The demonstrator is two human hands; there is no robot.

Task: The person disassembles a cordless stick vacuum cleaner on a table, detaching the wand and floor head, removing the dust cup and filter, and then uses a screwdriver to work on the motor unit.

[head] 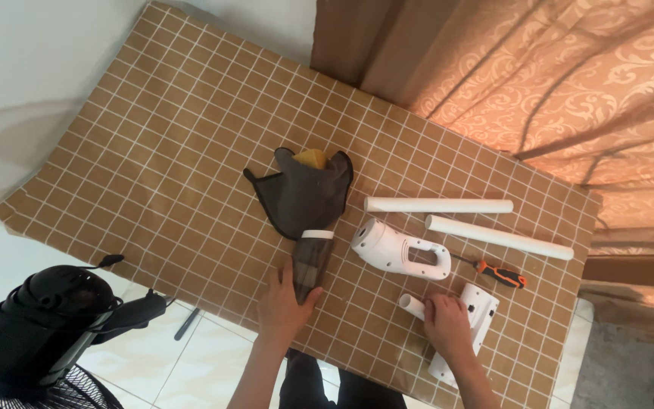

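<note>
Brown gridded paper point(153, 151) covers the table, a black fan point(39, 326) at far left. The left hand point(285, 303) is curled loosely round the dust cup point(310, 265) (translucent, light, rigid; best gripped at mid-body). The right hand point(448, 326) is closed over the white floor head point(467, 322), held by its neck; hard, probably smooth plastic.

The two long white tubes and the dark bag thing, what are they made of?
The two white tubes look like smooth, matte hard plastic: straight, rigid and evenly white. The dark filter bag seems to be thin, soft fabric, since it lies limp with floppy edges.
</note>
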